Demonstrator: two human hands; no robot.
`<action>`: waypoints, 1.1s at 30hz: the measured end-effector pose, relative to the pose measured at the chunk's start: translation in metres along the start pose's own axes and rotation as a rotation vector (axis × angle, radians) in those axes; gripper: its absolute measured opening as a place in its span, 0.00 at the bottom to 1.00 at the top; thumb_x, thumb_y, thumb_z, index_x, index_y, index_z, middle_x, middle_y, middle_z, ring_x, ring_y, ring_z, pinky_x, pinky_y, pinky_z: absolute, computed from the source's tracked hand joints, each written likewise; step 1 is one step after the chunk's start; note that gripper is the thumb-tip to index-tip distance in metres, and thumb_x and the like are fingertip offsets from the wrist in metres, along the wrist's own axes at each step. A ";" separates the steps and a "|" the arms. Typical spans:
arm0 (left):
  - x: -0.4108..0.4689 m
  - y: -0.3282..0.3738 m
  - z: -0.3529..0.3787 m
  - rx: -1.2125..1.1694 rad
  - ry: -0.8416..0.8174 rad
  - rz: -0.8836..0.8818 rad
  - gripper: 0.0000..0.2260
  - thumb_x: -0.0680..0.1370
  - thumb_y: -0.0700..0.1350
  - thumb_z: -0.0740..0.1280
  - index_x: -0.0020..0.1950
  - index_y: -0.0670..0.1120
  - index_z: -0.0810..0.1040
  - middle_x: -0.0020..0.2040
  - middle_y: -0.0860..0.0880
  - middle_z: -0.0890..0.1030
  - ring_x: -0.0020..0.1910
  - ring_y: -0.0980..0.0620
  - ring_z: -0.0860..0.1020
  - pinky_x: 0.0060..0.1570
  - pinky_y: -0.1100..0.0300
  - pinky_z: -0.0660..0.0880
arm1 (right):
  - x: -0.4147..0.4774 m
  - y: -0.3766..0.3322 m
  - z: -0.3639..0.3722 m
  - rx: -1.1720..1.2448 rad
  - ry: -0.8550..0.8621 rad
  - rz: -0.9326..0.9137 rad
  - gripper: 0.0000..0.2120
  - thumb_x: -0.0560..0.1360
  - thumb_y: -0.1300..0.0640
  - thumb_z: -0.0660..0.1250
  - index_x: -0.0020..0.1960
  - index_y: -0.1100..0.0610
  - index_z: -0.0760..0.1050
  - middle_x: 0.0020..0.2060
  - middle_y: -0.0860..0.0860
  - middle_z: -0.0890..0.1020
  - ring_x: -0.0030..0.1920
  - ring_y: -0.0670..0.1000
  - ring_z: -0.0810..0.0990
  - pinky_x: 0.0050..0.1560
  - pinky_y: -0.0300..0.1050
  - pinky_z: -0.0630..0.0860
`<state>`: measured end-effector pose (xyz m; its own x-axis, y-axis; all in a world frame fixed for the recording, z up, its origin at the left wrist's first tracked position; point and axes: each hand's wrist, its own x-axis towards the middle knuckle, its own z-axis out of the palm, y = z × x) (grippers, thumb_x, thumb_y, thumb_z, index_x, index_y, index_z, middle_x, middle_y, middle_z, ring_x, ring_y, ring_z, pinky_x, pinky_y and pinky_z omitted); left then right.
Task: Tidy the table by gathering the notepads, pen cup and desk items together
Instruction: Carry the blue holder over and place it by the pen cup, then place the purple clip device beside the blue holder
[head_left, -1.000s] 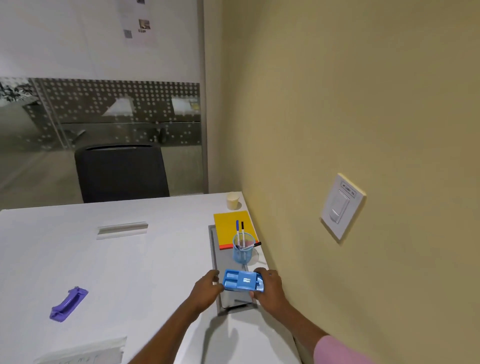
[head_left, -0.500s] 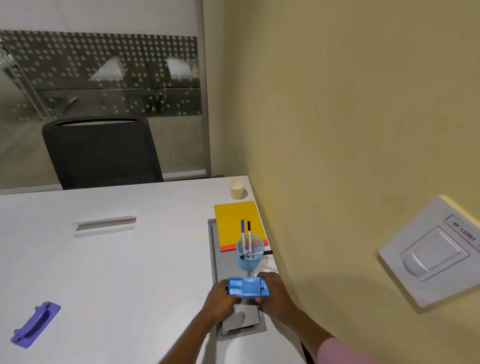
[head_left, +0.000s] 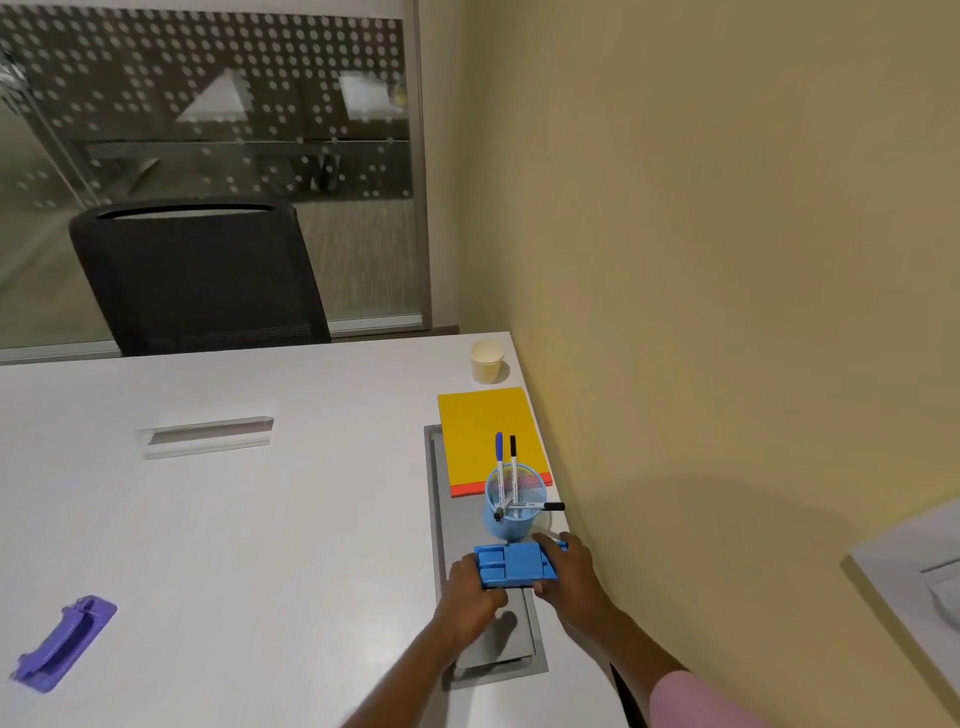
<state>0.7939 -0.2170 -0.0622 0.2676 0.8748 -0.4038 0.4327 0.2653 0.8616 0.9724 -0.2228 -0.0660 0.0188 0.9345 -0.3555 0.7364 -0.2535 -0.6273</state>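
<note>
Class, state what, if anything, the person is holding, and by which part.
The flat blue plastic compartment tray, held at its two short ends: left hand on the left end, right hand on the right end.

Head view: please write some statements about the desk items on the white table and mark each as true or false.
1. The left hand and the right hand hold the blue plastic compartment tray at its ends. True.
2. The blue translucent pen cup is empty. False: marker pens stand in it.
3. The yellow rectangular notepad lies beyond the pen cup, by the wall. True.
4. The purple plastic handle-shaped item lies beside the tray. False: it lies far to the left.
</note>
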 end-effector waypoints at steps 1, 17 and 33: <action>0.000 -0.001 -0.001 0.009 -0.021 -0.003 0.21 0.70 0.32 0.69 0.51 0.56 0.72 0.49 0.59 0.78 0.48 0.68 0.79 0.41 0.73 0.75 | 0.001 0.002 0.000 0.018 -0.003 0.002 0.29 0.75 0.65 0.68 0.74 0.58 0.64 0.73 0.62 0.59 0.72 0.61 0.63 0.53 0.22 0.66; -0.046 -0.033 -0.075 0.763 -0.030 0.051 0.35 0.70 0.55 0.61 0.75 0.49 0.55 0.71 0.47 0.68 0.64 0.43 0.69 0.61 0.48 0.69 | -0.031 -0.022 0.046 -0.182 0.417 0.105 0.37 0.60 0.56 0.82 0.65 0.61 0.70 0.63 0.63 0.73 0.61 0.64 0.73 0.60 0.60 0.74; -0.143 -0.113 -0.262 0.957 0.385 -0.168 0.28 0.76 0.58 0.58 0.73 0.46 0.64 0.68 0.47 0.71 0.62 0.45 0.73 0.61 0.55 0.69 | -0.018 -0.208 0.178 -0.174 0.030 -0.463 0.31 0.72 0.44 0.65 0.71 0.56 0.66 0.67 0.53 0.67 0.67 0.54 0.70 0.69 0.51 0.67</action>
<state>0.4814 -0.2658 -0.0213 -0.0787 0.9711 -0.2255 0.9850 0.1106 0.1325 0.6982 -0.2319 -0.0525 -0.3189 0.9467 -0.0450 0.7739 0.2327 -0.5890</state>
